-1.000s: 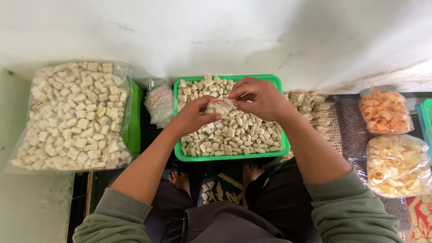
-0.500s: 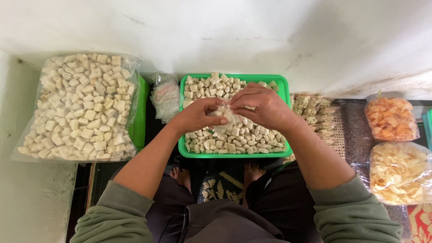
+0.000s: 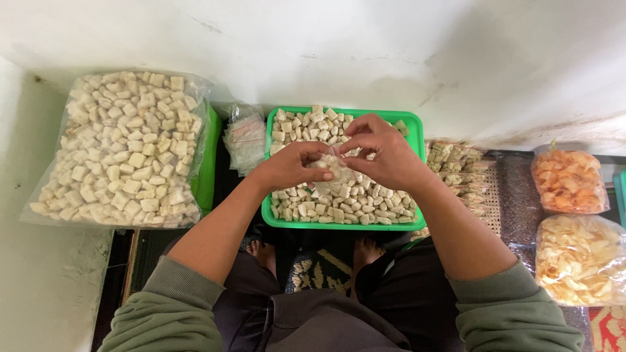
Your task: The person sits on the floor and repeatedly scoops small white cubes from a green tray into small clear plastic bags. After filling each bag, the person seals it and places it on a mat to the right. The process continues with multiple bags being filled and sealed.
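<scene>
Our left hand (image 3: 290, 164) and right hand (image 3: 385, 153) pinch a small bag (image 3: 338, 168) over the green tray (image 3: 345, 225).

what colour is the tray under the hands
Green; the tray shows best in the head view, filled with pale cubes.

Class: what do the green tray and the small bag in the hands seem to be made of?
Tray: probably moulded plastic, with an even bright green colour and a smooth rim. Small bag, held by the left hand and right hand: thin clear plastic film, crinkled and see-through.
</scene>
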